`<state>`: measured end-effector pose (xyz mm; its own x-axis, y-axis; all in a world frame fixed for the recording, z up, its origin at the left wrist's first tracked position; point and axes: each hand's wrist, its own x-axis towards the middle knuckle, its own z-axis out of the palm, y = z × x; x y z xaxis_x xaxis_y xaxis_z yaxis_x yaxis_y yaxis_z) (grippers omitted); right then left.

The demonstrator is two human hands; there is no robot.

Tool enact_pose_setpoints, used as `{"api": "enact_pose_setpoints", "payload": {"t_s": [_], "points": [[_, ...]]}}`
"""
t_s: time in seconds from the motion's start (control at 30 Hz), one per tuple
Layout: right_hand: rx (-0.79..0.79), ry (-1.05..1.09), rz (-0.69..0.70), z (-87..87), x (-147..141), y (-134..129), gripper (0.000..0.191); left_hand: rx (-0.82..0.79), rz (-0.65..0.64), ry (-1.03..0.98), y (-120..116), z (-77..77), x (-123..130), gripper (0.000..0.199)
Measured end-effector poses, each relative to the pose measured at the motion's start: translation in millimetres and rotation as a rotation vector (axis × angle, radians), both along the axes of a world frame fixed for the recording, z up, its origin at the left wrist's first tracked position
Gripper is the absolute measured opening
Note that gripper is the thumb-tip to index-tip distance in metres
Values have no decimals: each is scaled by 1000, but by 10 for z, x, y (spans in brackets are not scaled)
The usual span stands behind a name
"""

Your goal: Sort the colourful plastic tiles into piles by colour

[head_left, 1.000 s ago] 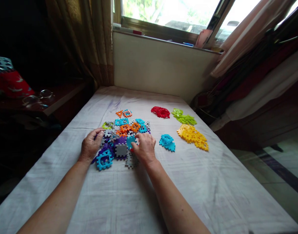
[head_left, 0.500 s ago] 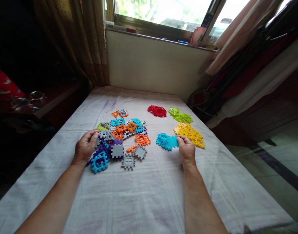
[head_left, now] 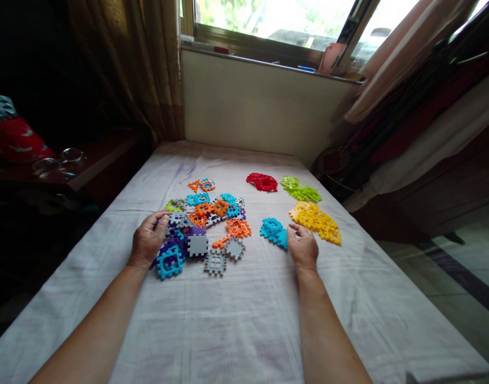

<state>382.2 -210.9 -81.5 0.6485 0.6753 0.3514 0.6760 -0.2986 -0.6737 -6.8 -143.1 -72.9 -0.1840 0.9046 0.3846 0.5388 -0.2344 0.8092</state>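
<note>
- The blue pieces point(head_left: 272, 229) lay overlapped on the cloth-covered surface point(head_left: 212, 320), to the right of the mixed heap point(head_left: 198, 245); they looked like thin moulded plastic, so probably light, stiff, slightly slick and not easily broken.
- Their notched rims seemed the best place to take hold, thumb against fingertips across one edge; a piece lying under another would likely want lifting at a corner, as the teeth could snag.
- The right hand point(head_left: 303, 246) had its grip curled at the right edge of the blue pieces; whether it pinched one could not be told, for the fingers hid that edge.
- The left hand point(head_left: 149, 239) had its grip bent beside a grey piece point(head_left: 176, 218) at the heap's left side; whether it held that was equally unclear.
- The heap's lower layers were covered; single outlines were hard to separate among the yellow pieces point(head_left: 316, 223), red pieces point(head_left: 262, 182) and green pieces point(head_left: 307, 193).
- The frame cut off both forearms point(head_left: 90, 312); the far left was too dark to read.
</note>
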Motion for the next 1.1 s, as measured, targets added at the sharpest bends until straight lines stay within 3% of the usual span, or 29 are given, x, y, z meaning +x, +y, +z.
{"api": "enact_pose_setpoints", "payload": {"t_s": [0.1,0.2,0.33,0.43,0.53,0.77,0.93,1.1], "points": [[132,-120,138,59,-256,0,29,13,-8,-20,-16,-3,52,42],[187,-199,436,186,-754,-16,24,27,-23,-28,-23,-15,92,43],[105,-335,896,361,-1519,-33,25,38,6,-91,4,-40,73,44],[9,-462,1076,415,-1877,-3,34,37,48,-144,44,-59,13,44],[-80,-500,1061,389,-1933,56,32,37,82,-177,79,-78,-37,43],[-143,-389,732,285,-1562,105,16,53,97,-156,97,-94,-33,41],[-98,-408,808,360,-1723,142,18,48,90,-129,96,-103,-37,42],[-193,-509,840,458,-2051,248,22,53,90,-122,107,-119,-44,41]]}}
